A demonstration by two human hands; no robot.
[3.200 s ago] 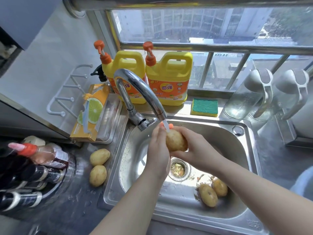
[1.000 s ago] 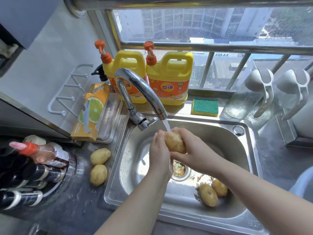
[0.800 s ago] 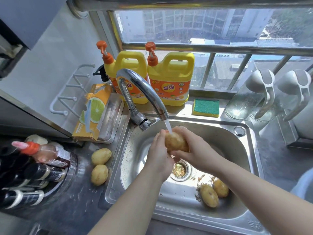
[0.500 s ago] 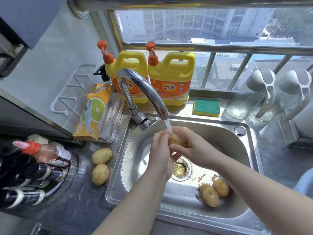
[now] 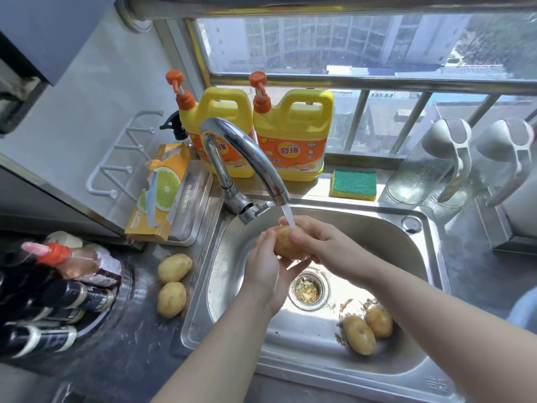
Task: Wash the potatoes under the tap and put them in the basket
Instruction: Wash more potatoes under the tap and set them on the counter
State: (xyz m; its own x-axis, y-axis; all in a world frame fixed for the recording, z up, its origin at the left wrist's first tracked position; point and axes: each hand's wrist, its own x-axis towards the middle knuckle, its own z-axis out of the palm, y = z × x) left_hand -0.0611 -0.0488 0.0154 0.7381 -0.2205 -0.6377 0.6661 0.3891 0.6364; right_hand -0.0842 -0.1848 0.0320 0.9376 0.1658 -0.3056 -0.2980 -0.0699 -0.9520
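A wet potato [image 5: 286,242] is held over the steel sink [image 5: 386,234], right under the water stream from the chrome tap [image 5: 241,152]. My left hand [image 5: 267,271] cups it from below and the left. My right hand [image 5: 322,245] grips it from above and the right. Two potatoes [image 5: 359,334] [image 5: 379,322] lie in the sink's near right corner. Two more potatoes [image 5: 174,267] [image 5: 171,299] rest on the counter to the left of the sink. No basket is clearly in view.
Two yellow detergent jugs [image 5: 293,141] stand behind the tap, with a green sponge [image 5: 353,184] on the sill. Two glass jars [image 5: 427,170] stand at the right. Sauce bottles [image 5: 58,286] crowd the left counter. A lemon-print box [image 5: 159,193] leans in a tray. The drain strainer [image 5: 308,290] holds scraps.
Both hands have kept turning and rubbing the potato under the running water, staying in about the same place. The other potatoes have not moved.
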